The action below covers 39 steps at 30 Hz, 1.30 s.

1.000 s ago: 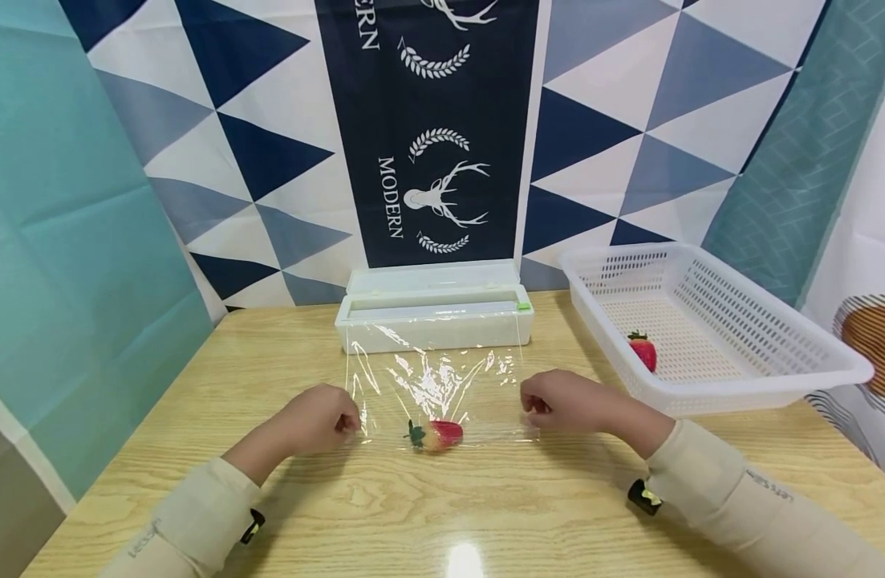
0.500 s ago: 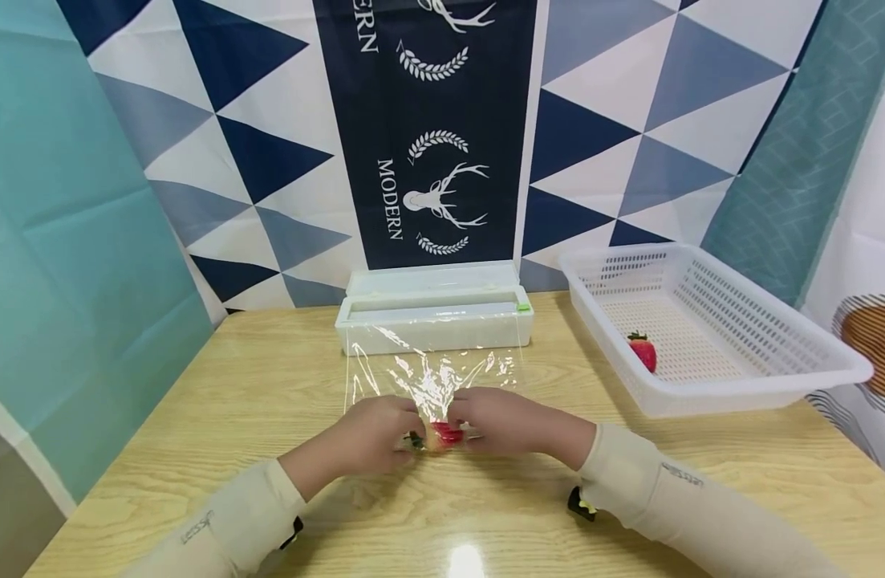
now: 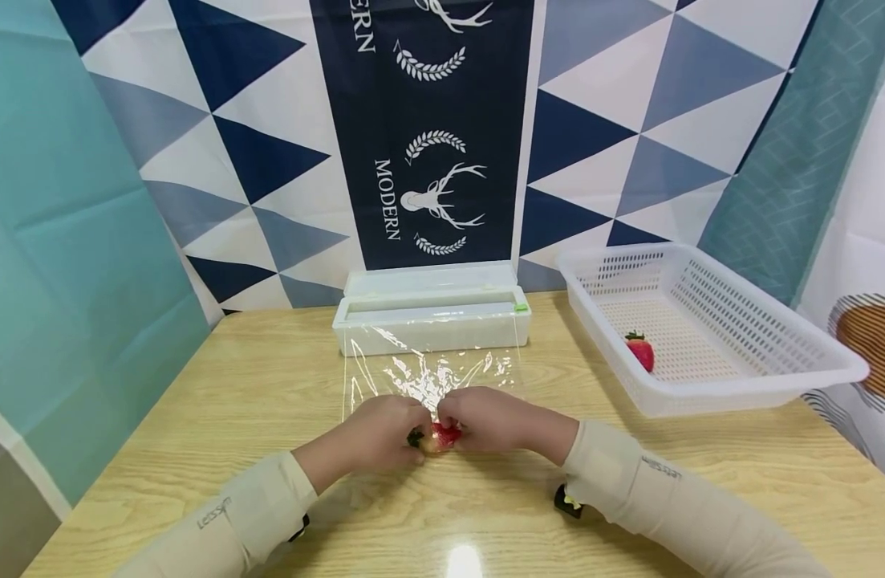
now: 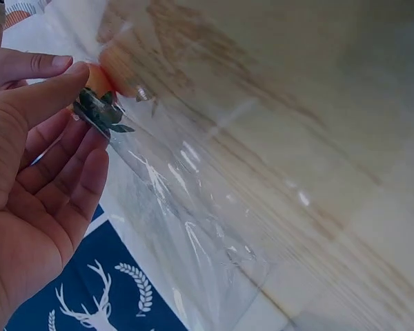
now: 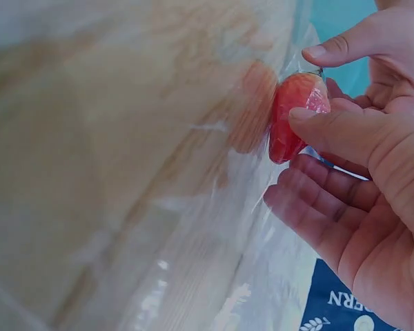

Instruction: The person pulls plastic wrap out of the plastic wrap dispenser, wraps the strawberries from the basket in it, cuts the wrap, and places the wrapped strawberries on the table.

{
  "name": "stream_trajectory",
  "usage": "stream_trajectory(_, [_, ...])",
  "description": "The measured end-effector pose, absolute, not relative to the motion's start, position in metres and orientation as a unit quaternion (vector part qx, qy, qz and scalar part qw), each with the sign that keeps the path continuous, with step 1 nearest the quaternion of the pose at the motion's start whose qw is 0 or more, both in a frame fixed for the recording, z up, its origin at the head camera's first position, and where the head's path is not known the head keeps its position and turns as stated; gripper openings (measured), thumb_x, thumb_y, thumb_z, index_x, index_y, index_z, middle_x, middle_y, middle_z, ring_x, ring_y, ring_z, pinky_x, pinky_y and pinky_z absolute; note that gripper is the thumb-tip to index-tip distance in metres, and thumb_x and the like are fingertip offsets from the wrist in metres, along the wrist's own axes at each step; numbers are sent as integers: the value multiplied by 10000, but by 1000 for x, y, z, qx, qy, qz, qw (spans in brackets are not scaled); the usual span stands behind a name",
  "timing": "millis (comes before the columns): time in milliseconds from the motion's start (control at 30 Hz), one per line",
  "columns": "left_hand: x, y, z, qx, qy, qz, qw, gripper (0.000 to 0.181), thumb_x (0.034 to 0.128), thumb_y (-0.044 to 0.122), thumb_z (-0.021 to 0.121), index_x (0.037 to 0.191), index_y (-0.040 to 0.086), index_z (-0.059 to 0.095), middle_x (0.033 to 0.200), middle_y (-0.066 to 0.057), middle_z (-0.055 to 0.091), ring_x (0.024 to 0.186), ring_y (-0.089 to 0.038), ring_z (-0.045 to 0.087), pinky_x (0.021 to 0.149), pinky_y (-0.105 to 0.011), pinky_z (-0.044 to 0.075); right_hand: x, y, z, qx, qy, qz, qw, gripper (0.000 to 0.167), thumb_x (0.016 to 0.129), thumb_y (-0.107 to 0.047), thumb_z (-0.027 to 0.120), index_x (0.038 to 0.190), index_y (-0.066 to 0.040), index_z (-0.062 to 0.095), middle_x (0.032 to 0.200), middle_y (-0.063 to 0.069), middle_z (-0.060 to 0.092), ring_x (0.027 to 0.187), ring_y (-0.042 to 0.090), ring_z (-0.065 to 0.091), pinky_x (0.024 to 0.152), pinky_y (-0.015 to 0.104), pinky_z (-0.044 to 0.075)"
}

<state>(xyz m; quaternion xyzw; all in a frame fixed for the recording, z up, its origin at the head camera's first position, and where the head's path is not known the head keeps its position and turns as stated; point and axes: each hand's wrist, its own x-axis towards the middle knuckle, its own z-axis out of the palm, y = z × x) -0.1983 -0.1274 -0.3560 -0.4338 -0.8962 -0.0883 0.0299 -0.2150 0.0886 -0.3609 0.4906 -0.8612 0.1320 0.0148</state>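
2 arms [image 3: 633,478] angled inward from the lower edge, left hand [image 3: 386,432] and right hand [image 3: 484,419] close together, backs upward, each thumb [image 5: 352,138] opposed to curved fingers [image 5: 317,214], pinching

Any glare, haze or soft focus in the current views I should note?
Head: harsh glints on the plastic film, plus a bright reflection on the near table; left wrist: hazy, soft wood grain, small film glints; right wrist: grain similarly blurred, held strawberry clearer.

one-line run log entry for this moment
left hand: pinches strawberry by leafy end; right hand: pinches red end; clear film: from open white box to strawberry; basket: second strawberry
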Motion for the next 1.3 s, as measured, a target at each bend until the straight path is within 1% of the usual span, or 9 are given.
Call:
stream_trajectory(200, [-203, -128, -361, -455, -881, -116, 51, 166, 739, 113, 809, 817, 169, 673, 784, 98, 628, 712, -28, 551, 639, -208, 477, -219, 88, -364, 488, -861, 143, -3, 205, 766, -38, 768, 812, -131, 590, 772, -71, 558, 703, 56, 502, 661, 205, 461])
stream_trajectory(300, [-206, -129, -362, -461, -876, -133, 50, 119, 767, 103, 771, 805, 160, 673, 757, 97, 615, 691, -24, 534, 638, -197, 468, -220, 89, -363, 479, -864, 155, -19, 188, 787, -49, 754, 828, -140, 594, 777, -74, 565, 699, 58, 507, 657, 211, 460])
stream_trajectory(500, [-218, -133, -360, -454, -871, -189, 2, 72, 822, 89, 723, 821, 151, 688, 761, 109, 629, 709, -39, 572, 665, -201, 482, -227, 92, -362, 474, -859, 185, -48, 114, 848, -40, 703, 906, -109, 633, 799, -61, 596, 687, 61, 529, 642, 211, 464])
stream_trajectory(667, [-230, -137, -355, -434, -870, -228, -49, 43, 866, 74, 706, 881, 109, 725, 796, 97, 671, 743, -21, 609, 700, -231, 517, -235, 95, -362, 458, -860, 216, -59, 99, 886, -32, 656, 976, -56, 624, 843, -38, 640, 735, 48, 568, 676, 220, 493])
stream_trajectory(800, [-238, -138, -352, -418, -874, -235, -75, 79, 894, 65, 668, 926, 68, 740, 819, 61, 688, 743, -35, 602, 703, -243, 513, -240, 94, -361, 442, -867, 224, -58, 78, 893, -25, 610, 956, -70, 611, 816, -45, 627, 735, 50, 563, 682, 236, 499])
stream_trajectory(933, [-246, -138, -350, -396, -882, -237, -97, 129, 923, 58, 623, 958, 33, 744, 845, 27, 693, 709, -53, 569, 661, -245, 496, -245, 93, -360, 439, -871, 213, -50, 83, 908, -28, 597, 912, -95, 646, 779, -71, 606, 704, 45, 541, 669, 238, 490])
stream_trajectory(1033, [-252, -136, -350, -383, -887, -234, -107, 146, 933, 61, 604, 956, 32, 745, 825, 27, 688, 677, -55, 550, 640, -245, 485, -248, 92, -360, 446, -874, 193, -27, 90, 904, -32, 618, 913, -86, 689, 812, -58, 620, 732, 54, 554, 691, 238, 493])
stream_trajectory(1167, [-260, -132, -351, -384, -892, -213, -104, 158, 938, 69, 595, 906, 51, 749, 738, 50, 647, 626, -47, 508, 628, -231, 463, -252, 92, -360, 460, -875, 150, 25, 103, 876, -32, 655, 905, -75, 744, 841, -25, 601, 780, 110, 544, 732, 264, 478])
stream_trajectory(1300, [-266, -127, -353, -382, -899, -188, -100, 180, 951, 70, 585, 869, 52, 745, 704, 37, 616, 617, -71, 495, 629, -251, 453, -256, 91, -359, 455, -881, 129, 30, 116, 876, -31, 655, 918, -59, 759, 841, 6, 624, 789, 154, 569, 746, 287, 485])
